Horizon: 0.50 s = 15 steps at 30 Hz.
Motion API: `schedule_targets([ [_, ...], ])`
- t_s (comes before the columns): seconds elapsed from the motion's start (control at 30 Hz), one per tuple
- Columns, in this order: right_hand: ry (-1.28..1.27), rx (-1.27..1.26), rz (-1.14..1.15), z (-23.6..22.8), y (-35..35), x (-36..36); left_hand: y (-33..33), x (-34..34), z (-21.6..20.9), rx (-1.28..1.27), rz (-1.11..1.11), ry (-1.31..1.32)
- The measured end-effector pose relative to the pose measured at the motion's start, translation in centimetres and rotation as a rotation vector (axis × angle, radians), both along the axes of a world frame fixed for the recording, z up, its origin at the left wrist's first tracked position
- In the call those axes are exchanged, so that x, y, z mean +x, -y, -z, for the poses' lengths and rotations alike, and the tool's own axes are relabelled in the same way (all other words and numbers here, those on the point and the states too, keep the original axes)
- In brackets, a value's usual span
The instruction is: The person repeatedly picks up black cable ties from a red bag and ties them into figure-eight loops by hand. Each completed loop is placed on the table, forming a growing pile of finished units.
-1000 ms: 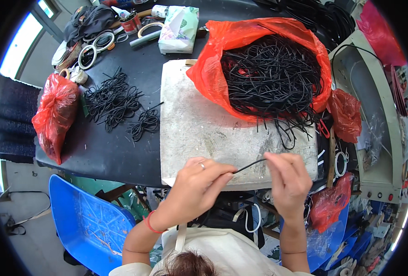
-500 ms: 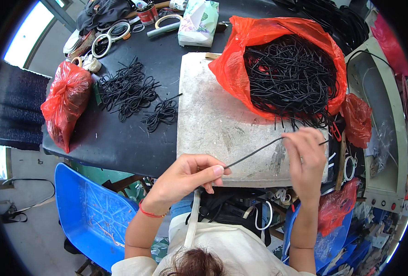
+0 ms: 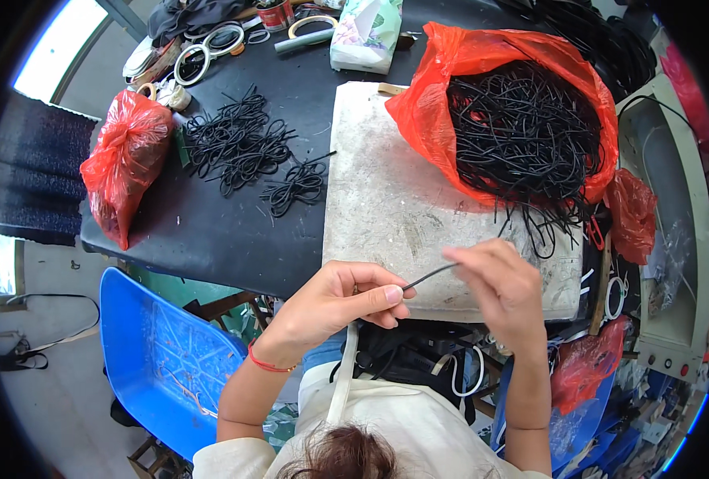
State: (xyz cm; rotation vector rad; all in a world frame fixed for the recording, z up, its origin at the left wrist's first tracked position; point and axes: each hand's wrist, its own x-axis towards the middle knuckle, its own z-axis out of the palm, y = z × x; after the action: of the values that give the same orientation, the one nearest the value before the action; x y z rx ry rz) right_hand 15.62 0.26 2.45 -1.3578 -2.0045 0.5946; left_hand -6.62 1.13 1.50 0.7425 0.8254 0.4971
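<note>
Pinching one black cord (image 3: 430, 276) in the left hand (image 3: 342, 297), right hand (image 3: 506, 291) at its far side

- Tied red bag (image 3: 127, 164): far off to the upper left of the left fingers (image 3: 374, 300), on the black bench (image 3: 219, 231).
- Heap of looped black cords (image 3: 239, 144): upper left of the same fingers, nearer than the bag.
- Small cord bundle (image 3: 297, 188): between heap and pale board (image 3: 370, 191), above and left of the left fingers.
- Black cord, one: spans the gap between the two sets of fingers, over the board's near edge, bowed slightly. Judged light, pliant, a little springy, hardly fragile; perhaps smooth enough to slip. Best held close to an end, between thumb and forefinger pads. Remaining length not clearly seen.
- Left fingers: thumb and forefinger closed on the cord, no gap visible; other fingers loosely curled beneath.
- Right fingers (image 3: 486, 263): bent, blurred, tips at the cord's right-hand visible stretch. Whether they grip it or merely touch it, and how wide they stand, cannot be told.
- Open red bag (image 3: 422, 104): above the right fingers, on the board, filled with tangled black cords (image 3: 526, 120); some strands hang over its lip toward those fingers.
</note>
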Motion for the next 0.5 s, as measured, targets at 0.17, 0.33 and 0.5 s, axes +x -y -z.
schedule_targets([
  [0.17,-0.32,0.047,0.426,0.6,-0.8,-2.0,0.3,2.0,0.0,0.012,-0.18,0.03],
  [0.33,-0.172,0.107,0.262,0.5,0.0,-4.3,0.3,3.3,1.5,0.061,-0.41,0.047],
  [0.5,-0.144,0.126,0.132,1.6,0.2,-4.4,0.4,3.6,2.2,0.169,-0.449,-0.033],
])
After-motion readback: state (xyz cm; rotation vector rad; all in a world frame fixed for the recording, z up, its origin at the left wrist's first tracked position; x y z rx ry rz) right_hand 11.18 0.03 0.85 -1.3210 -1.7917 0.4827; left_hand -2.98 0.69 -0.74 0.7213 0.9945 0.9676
